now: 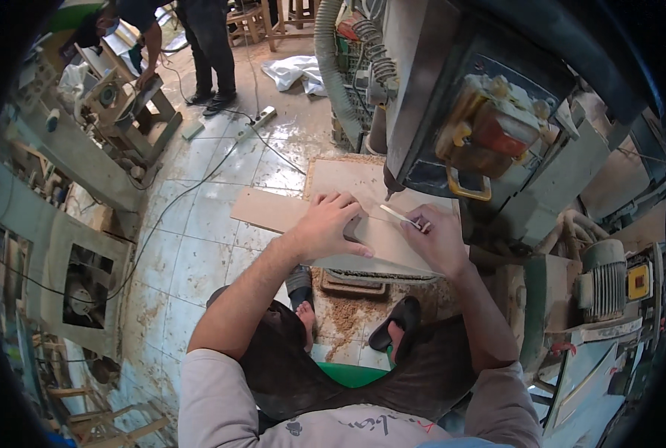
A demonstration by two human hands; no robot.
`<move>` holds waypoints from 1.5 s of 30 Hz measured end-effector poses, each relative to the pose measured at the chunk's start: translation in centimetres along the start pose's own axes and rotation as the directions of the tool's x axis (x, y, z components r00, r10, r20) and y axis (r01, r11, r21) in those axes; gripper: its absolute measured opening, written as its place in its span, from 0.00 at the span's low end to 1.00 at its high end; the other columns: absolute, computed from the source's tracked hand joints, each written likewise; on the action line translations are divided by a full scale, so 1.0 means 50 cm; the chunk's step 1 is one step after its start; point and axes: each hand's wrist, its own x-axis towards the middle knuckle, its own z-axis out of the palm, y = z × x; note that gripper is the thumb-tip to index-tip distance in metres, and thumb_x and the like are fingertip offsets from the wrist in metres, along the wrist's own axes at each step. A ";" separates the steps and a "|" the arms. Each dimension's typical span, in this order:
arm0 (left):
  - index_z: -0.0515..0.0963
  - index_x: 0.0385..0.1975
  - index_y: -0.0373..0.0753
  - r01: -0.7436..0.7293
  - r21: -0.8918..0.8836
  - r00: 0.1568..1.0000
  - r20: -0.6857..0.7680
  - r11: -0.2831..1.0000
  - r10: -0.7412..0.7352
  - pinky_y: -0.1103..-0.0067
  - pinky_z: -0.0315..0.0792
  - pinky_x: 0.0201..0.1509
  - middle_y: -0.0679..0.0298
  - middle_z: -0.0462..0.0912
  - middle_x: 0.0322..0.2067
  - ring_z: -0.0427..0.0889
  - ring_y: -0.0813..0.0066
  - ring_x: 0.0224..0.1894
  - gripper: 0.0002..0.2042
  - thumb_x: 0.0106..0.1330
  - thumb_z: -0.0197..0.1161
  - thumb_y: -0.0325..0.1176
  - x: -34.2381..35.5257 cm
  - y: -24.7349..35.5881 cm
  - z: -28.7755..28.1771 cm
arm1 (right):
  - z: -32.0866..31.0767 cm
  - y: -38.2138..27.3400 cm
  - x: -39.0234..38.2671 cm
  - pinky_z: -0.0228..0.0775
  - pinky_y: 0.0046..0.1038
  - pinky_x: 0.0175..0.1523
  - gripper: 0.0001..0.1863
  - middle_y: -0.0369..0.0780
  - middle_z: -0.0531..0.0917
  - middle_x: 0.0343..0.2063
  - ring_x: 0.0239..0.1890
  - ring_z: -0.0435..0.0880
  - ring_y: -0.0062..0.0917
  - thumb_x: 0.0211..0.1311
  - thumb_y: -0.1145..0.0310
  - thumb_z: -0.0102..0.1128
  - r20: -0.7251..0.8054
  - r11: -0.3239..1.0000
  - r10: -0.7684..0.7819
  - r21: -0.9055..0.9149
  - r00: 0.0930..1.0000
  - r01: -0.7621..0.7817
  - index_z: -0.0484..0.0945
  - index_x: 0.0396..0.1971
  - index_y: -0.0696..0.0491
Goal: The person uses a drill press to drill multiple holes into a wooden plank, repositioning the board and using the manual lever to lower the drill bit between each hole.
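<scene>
My left hand (334, 228) rests on a flat wooden board (415, 252), its thumb spread well away from the fingers. Under that hand's fingers, a narrower plank (267, 209) sticks out to the left. My right hand (439, 237) is closed around a thin pale strip (397, 214), probably wood, whose free end points up and left over the board. Just beyond the strip's tip, the dark spindle (392, 181) of a large machine comes down close to the board. Part of the worktable (340, 176) shows behind my hands, with sawdust along its edge.
The machine's head carries a dirty switch box (489, 123) at the upper right. A ribbed hose (331, 67) hangs behind the worktable. Across the tiled floor runs a cable to a power strip (257, 122). Another person (202, 45) bends over a wooden stand at the upper left. A finned motor (603, 284) stands at right.
</scene>
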 end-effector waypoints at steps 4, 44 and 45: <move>0.75 0.52 0.40 0.009 0.027 1.000 -0.017 1.000 -0.009 0.64 0.56 0.67 0.57 0.72 0.50 0.68 0.60 0.59 0.37 0.50 0.70 0.63 -0.001 0.000 0.002 | 0.008 0.002 0.014 0.74 0.31 0.37 0.09 0.44 0.81 0.28 0.29 0.82 0.32 0.58 0.68 0.66 -0.020 0.998 0.002 -0.058 1.000 -0.004 0.79 0.32 0.58; 0.75 0.56 0.48 0.178 -0.012 0.972 0.158 0.984 -0.173 0.60 0.57 0.67 0.54 0.71 0.53 0.68 0.55 0.61 0.33 0.50 0.72 0.56 -0.013 -0.006 -0.070 | -0.135 0.189 -0.025 0.74 0.30 0.36 0.11 0.42 0.84 0.24 0.30 0.84 0.24 0.62 0.67 0.63 -0.119 0.974 0.194 -0.095 0.974 -0.206 0.82 0.32 0.61; 0.75 0.56 0.48 0.202 -0.004 0.968 0.154 0.979 -0.199 0.59 0.57 0.67 0.54 0.71 0.53 0.68 0.55 0.61 0.33 0.50 0.72 0.55 -0.016 -0.009 -0.073 | -0.135 0.176 -0.023 0.74 0.30 0.36 0.11 0.42 0.84 0.24 0.30 0.84 0.24 0.62 0.67 0.63 -0.116 0.975 0.191 -0.094 0.975 -0.202 0.82 0.32 0.61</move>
